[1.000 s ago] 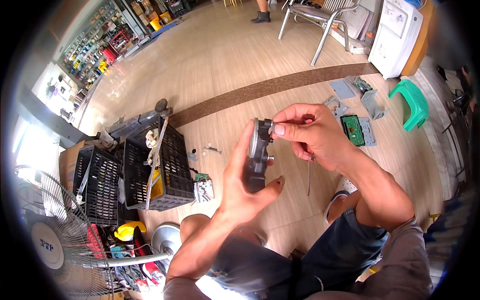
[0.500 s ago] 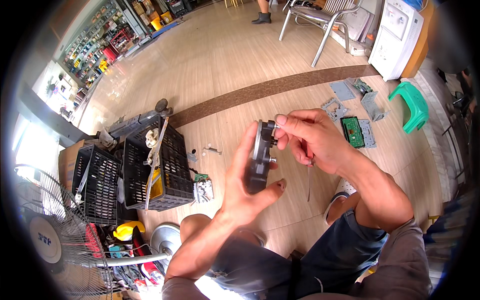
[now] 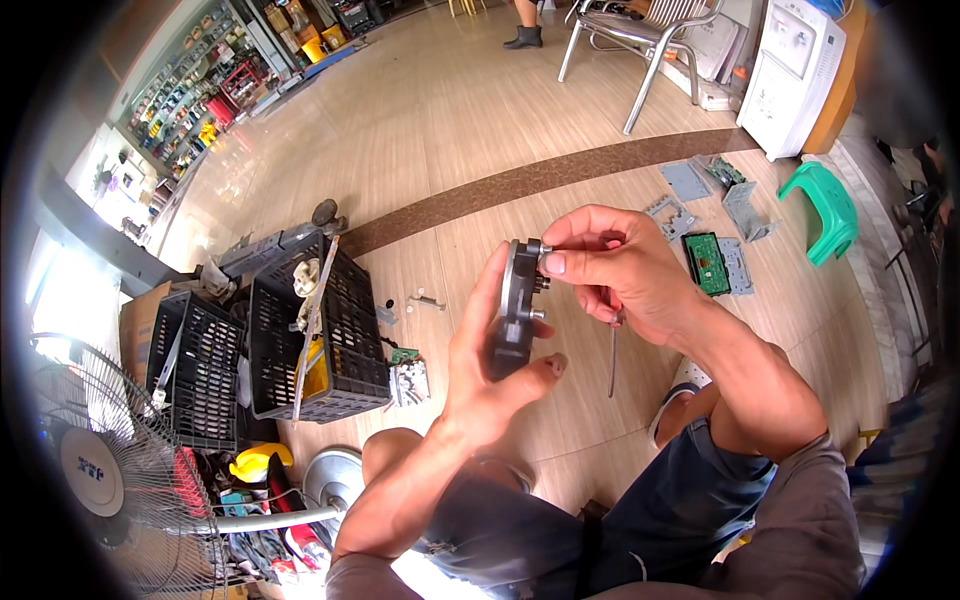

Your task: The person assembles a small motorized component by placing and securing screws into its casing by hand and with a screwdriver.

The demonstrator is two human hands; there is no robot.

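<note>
Upright in my left hand (image 3: 478,385) is a black part with a pale flat rim and short metal posts (image 3: 516,305); I see it edge-on and cannot make out its exact kind. My left fingers lie along its rim side and the thumb is below the posts. My right hand (image 3: 625,270) pinches at the topmost post with thumb and forefinger. Its curled lower fingers also hold a screwdriver (image 3: 613,355), with the thin shaft pointing down and a bit of red handle showing. Whether a small loose piece sits in the pinch is hidden.
Black plastic crates (image 3: 325,340) stand at left beside a fan (image 3: 95,470). Grey metal plates (image 3: 685,182) and a green circuit board (image 3: 707,262) lie on the floor at right, near a green stool (image 3: 825,210). More small parts (image 3: 408,380) lie by the crates.
My right thumb and forefinger have shifted slightly left and closed in around the top post. The black part has moved slightly left, and the screwdriver shaft has swung a little.
</note>
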